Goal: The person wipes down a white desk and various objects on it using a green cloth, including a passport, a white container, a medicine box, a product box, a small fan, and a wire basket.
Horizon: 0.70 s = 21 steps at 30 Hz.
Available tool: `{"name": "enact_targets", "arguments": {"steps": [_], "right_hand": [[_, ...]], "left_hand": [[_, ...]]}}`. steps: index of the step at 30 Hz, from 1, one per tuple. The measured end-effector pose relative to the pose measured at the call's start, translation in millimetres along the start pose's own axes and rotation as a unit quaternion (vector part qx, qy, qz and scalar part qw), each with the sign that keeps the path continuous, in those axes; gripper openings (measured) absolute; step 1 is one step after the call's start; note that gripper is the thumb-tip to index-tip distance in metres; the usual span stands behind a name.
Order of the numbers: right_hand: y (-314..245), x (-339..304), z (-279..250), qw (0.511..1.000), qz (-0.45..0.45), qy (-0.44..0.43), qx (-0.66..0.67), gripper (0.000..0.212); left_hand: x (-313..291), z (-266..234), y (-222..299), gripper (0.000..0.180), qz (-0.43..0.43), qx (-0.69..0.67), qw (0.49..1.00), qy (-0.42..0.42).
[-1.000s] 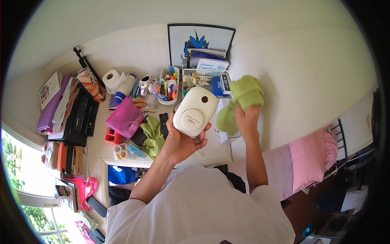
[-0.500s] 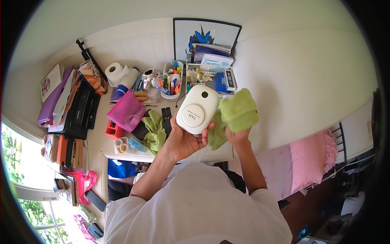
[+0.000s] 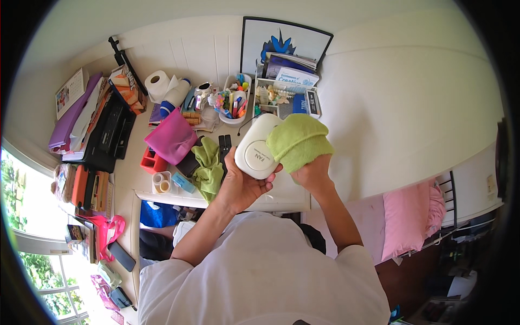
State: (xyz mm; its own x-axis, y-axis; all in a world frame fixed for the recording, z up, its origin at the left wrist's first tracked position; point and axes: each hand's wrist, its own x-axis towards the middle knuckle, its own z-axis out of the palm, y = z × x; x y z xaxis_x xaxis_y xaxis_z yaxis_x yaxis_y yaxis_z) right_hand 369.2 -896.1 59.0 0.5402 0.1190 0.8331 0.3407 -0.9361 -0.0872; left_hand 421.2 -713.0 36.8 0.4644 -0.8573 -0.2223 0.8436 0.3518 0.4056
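My left hand (image 3: 240,187) is closed around a white rounded handheld device (image 3: 254,145) with a raised disc on its face, held up over the desk. A green cloth (image 3: 304,143) is bunched over the fingers of my right hand (image 3: 315,173), which grips it. The cloth covers the device's upper right part and appears to touch it. My right fingertips are hidden under the cloth. A second green cloth (image 3: 207,172) lies crumpled on the desk left of my left hand, next to a black strap-like piece (image 3: 224,151).
Left on the desk are a pink pouch (image 3: 172,136), a red holder (image 3: 153,161), a paper roll (image 3: 158,85) and a black printer (image 3: 103,135). Behind stand a white basket of pens (image 3: 234,116) and a box of booklets (image 3: 281,103). A bed with a pink pillow (image 3: 407,219) is at right.
My right hand has brought the green cloth left onto the device, covering its upper right part and dark round spot. My left hand still holds the device. The view has shifted slightly.
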Motion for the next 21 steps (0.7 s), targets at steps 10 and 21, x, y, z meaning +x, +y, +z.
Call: {"name": "enact_targets", "arguments": {"steps": [10, 21], "right_hand": [[-25.5, -32.6, 2.0, 0.978, 0.065, 0.03, 0.194, 0.035], [-20.4, -44.1, 17.6, 0.95, 0.159, -0.072, 0.261, 0.05]], "left_hand": [[-3.8, -4.0, 0.5, 0.067, -0.031, -0.126, 0.991, 0.023], [-11.2, -31.5, -6.5, 0.061, -0.068, -0.212, 0.971, -0.085]]}}
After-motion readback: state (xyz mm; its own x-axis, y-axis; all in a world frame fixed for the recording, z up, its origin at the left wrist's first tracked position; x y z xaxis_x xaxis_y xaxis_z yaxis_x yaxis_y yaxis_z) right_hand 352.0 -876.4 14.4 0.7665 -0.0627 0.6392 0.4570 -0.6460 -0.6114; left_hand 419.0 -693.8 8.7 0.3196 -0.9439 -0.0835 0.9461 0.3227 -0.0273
